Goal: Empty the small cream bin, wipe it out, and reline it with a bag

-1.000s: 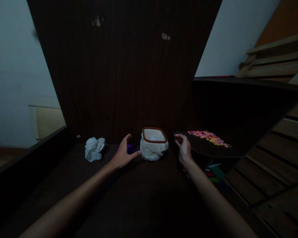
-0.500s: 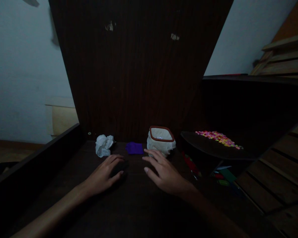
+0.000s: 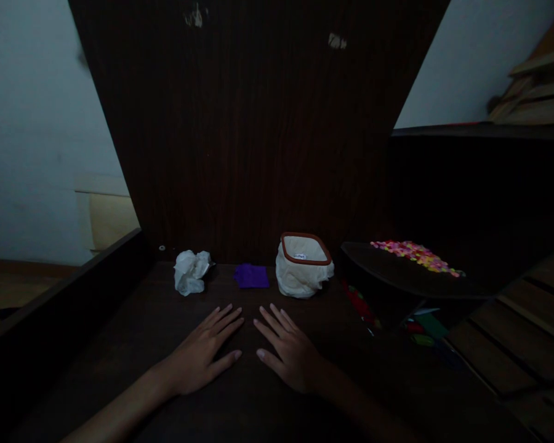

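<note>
My left hand (image 3: 207,351) lies flat on the dark wooden surface (image 3: 240,400), fingers spread and holding nothing. Opposite it, my right hand (image 3: 290,347) rests the same way, its fingers apart and its fingertips close to the left ones. Beyond the left hand sits a crumpled white plastic bag (image 3: 191,272). A folded purple cloth-like piece (image 3: 252,276) lies between the bag and a small bin (image 3: 305,280) with a brown square rim and a white liner. The bin stands beyond my right hand; neither hand touches these things.
A tall dark panel (image 3: 249,123) rises at the back. On the right, a shelf (image 3: 373,264) bears many small pink and yellow pieces (image 3: 418,255), with red and green items (image 3: 422,339) beneath it. A raised board (image 3: 74,286) edges the left side.
Both hands have drawn back toward me and settled flat, with the right one now apart from the bin. The view has shifted slightly; the bag, purple piece and bin stay in place.
</note>
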`<action>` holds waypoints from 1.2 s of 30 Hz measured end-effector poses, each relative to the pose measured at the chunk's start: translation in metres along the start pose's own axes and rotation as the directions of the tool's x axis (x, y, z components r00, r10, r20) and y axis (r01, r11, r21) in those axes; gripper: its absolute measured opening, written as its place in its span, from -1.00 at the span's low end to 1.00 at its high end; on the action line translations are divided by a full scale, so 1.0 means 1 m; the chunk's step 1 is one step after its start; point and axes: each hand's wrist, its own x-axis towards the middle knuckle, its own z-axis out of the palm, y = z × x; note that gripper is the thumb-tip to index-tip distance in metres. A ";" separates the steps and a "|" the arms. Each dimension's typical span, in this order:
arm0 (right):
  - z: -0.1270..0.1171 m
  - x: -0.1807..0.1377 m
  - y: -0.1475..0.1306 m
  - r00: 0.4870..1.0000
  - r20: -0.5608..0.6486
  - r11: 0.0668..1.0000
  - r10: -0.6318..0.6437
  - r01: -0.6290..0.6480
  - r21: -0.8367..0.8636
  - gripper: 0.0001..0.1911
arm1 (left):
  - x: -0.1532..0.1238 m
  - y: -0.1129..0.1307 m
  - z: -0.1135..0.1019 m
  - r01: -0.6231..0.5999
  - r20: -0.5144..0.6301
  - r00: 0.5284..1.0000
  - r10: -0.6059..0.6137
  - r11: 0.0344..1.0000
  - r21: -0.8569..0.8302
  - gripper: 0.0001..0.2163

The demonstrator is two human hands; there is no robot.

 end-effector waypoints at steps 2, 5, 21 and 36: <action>-0.001 0.000 0.000 1.000 -0.003 1.000 0.006 -0.006 -0.001 -0.34 | -0.003 -0.001 0.000 -0.011 -0.005 1.000 0.011 1.000 0.003 -0.44; -0.001 -0.002 -0.002 1.000 -0.014 1.000 0.014 -0.014 0.001 -0.36 | -0.006 -0.003 -0.001 -0.026 -0.013 1.000 0.026 1.000 0.013 -0.44; 0.002 -0.009 -0.001 1.000 -0.024 1.000 -0.006 0.005 -0.027 -0.37 | -0.007 -0.001 -0.002 -0.025 -0.010 1.000 0.025 1.000 0.008 -0.43; 0.005 -0.010 0.001 1.000 -0.013 0.999 -0.017 0.016 -0.032 -0.38 | -0.008 -0.002 -0.001 -0.031 -0.007 1.000 0.031 0.999 -0.016 -0.42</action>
